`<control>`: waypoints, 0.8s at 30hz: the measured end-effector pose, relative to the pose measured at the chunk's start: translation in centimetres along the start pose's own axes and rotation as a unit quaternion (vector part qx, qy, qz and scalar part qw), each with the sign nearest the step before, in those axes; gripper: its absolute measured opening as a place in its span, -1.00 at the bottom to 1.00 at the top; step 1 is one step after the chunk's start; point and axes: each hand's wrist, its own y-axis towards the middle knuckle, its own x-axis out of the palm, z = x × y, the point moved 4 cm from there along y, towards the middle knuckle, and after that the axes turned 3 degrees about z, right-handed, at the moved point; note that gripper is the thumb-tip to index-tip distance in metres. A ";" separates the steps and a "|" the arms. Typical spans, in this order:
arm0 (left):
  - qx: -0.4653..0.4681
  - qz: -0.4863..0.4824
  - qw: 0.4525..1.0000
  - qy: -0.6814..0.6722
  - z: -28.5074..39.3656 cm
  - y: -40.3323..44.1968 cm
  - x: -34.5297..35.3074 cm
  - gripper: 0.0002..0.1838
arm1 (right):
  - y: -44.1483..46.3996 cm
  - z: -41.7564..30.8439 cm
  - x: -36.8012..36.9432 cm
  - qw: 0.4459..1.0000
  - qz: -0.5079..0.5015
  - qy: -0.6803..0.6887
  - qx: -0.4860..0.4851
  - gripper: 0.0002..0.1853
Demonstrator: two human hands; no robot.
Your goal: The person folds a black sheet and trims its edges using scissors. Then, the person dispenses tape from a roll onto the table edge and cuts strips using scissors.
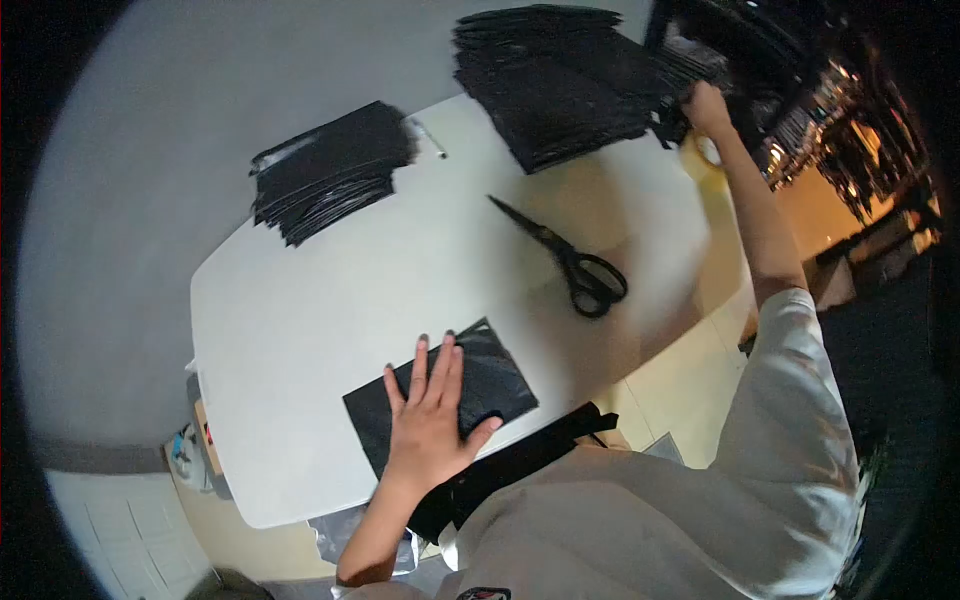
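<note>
My left hand [430, 420] lies flat with fingers spread on a black rectangular sheet or flat bag [500, 375], near the table's front edge. At the far right, my right hand [707, 108] is curled closed beside the right end of a large stack of black flat pieces [560, 90]. What its fingers hold is hidden. Black-handled scissors [595, 283] rest on the table between the two hands, blades pointing to the back left. A smaller stack of black flat pieces [335, 165] sits at the back left.
The white table [300, 350] has rounded corners and stands against a grey wall [180, 150]. A small white stick-like item [432, 140] lies by the smaller stack. Near my right wrist is a roll of tape [708, 150]. Cluttered dark items [860, 150] fill the right side.
</note>
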 end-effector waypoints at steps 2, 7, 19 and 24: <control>-0.008 0.007 1.000 -0.014 -0.2 -0.2 -0.3 0.09 | 0.2 -0.8 1.9 0.998 -0.042 0.001 -0.048 -0.68; 0.025 0.037 0.998 -0.044 -2.0 -1.4 -1.4 0.04 | 2.0 4.0 7.4 0.989 -0.142 0.011 -0.037 -0.59; -0.007 0.069 0.996 0.057 -10.8 -3.2 -0.5 0.13 | -11.1 -13.7 -9.8 0.959 -0.022 0.266 -0.099 -0.57; 0.064 0.327 0.934 -0.127 -7.4 -8.0 -6.6 -0.31 | -23.1 -29.3 -12.2 0.873 -0.114 0.340 -0.331 -0.69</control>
